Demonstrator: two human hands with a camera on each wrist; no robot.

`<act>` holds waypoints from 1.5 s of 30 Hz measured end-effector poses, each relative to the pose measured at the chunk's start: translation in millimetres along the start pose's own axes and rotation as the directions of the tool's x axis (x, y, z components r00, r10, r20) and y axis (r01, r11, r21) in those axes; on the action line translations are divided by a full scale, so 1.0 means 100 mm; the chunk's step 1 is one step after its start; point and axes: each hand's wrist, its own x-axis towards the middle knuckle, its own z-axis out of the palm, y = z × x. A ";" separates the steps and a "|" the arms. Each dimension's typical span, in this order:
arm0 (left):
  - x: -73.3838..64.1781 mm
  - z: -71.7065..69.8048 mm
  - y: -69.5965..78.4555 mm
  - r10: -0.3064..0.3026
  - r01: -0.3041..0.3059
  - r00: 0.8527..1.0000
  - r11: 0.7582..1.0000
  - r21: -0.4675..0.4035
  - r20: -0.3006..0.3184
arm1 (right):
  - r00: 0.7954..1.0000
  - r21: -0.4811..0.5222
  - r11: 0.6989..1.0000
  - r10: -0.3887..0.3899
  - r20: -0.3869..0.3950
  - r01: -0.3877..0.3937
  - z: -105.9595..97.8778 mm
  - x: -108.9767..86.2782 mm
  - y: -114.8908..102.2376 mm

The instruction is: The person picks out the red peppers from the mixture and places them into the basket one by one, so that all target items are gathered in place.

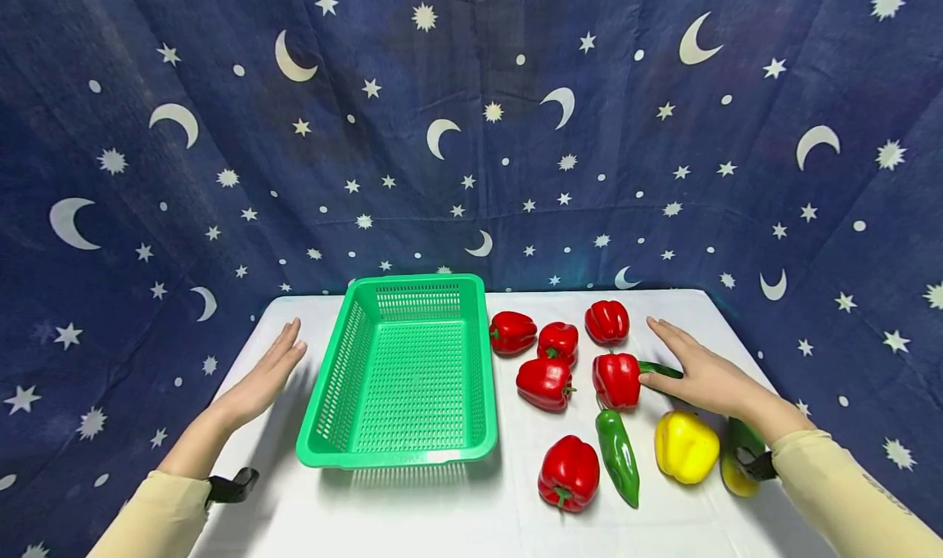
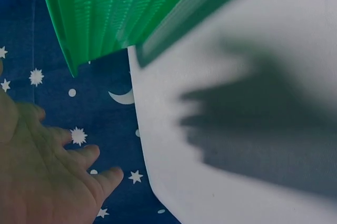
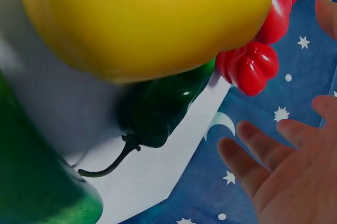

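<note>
Holds left hand [image 1: 263, 376] empty and straight-fingered left of the green basket [image 1: 412, 386], right hand [image 1: 709, 378] likewise right of the basket, near peppers [image 1: 616, 380], probably spread beside the basket for easy reach.

No readable text tbh, just tiny dark marks [image 1: 887, 494] on the sleeve [image 1: 840, 492], lower right (too small to make out).

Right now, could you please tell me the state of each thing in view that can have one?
Green basket: upright, open-topped, peppers outside it.
Six red peppers: loose on the white table.
Long green pepper: lying on its side.
Darker green pepper: lying down, stem attached.
Yellow pepper: loose on the table.
Green-and-yellow item: partly hidden.
Left hand: fingers extended, holding nothing.
Right hand: fingers extended, holding nothing.
</note>
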 end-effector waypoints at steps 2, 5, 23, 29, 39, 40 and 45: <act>0.01 0.01 0.02 0.006 -0.006 1.000 1.000 -0.016 0.012 | 1.000 -0.003 1.000 -0.004 0.002 0.004 0.01 0.00 -0.01; 0.01 0.02 0.03 0.003 -0.002 1.000 1.000 -0.024 0.028 | 1.000 -0.001 1.000 -0.016 0.004 0.016 0.02 0.00 -0.01; -0.01 0.16 0.10 0.010 -0.001 0.997 0.992 -0.130 0.075 | 0.995 0.052 0.995 -0.093 0.038 0.090 0.05 0.02 -0.14; -0.04 0.19 0.08 0.033 -0.016 0.995 0.982 -0.186 0.090 | 0.994 0.082 0.993 -0.089 0.064 0.083 0.07 0.02 -0.17; -0.07 0.23 -0.03 0.122 -0.103 0.990 0.968 -0.229 0.069 | 0.987 0.159 0.987 -0.045 0.151 0.021 0.10 0.07 -0.15; -0.08 0.23 -0.04 0.125 -0.107 0.990 0.968 -0.229 0.066 | 0.986 0.174 0.985 -0.040 0.160 0.012 0.11 0.08 -0.14; -0.12 0.25 -0.08 0.126 -0.109 0.990 0.967 -0.230 0.059 | 0.976 0.316 0.947 -0.022 0.219 -0.050 0.14 0.11 -0.13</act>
